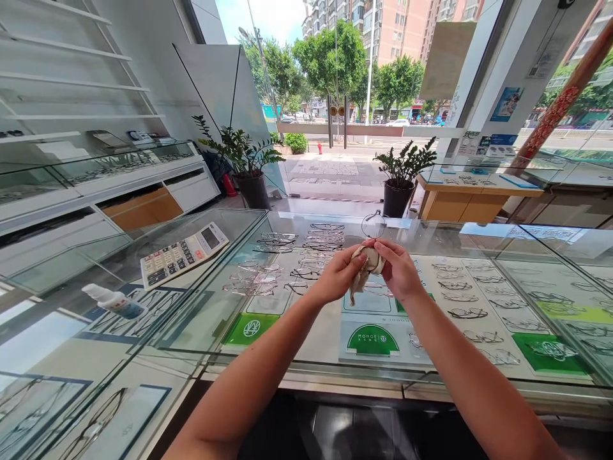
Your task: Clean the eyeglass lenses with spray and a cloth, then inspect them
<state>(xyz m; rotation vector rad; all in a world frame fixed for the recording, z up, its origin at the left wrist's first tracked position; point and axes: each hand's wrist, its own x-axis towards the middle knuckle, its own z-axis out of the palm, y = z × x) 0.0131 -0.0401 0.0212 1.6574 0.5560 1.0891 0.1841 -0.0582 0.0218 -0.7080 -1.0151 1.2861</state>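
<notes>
Above the glass counter, both hands meet around a beige cloth (pixel 368 263) and a pair of thin-rimmed eyeglasses (pixel 373 225). My left hand (pixel 339 273) is closed on the cloth, thumb on top, and a loose end hangs below it. From the other side my right hand (pixel 400 267) pinches at the cloth and the frame, its fingertips close to those of the left. One round lens sticks up beyond the fingers; the other part of the eyeglasses is hidden by cloth and hands.
Rows of eyeglasses (pixel 468 313) lie inside the glass display counter (pixel 306 369). On the left part of the countertop are a calculator (pixel 184 255) and a white spray bottle (pixel 115 301). Beyond stand two potted plants (pixel 253 185) by the glass doors (pixel 338 121).
</notes>
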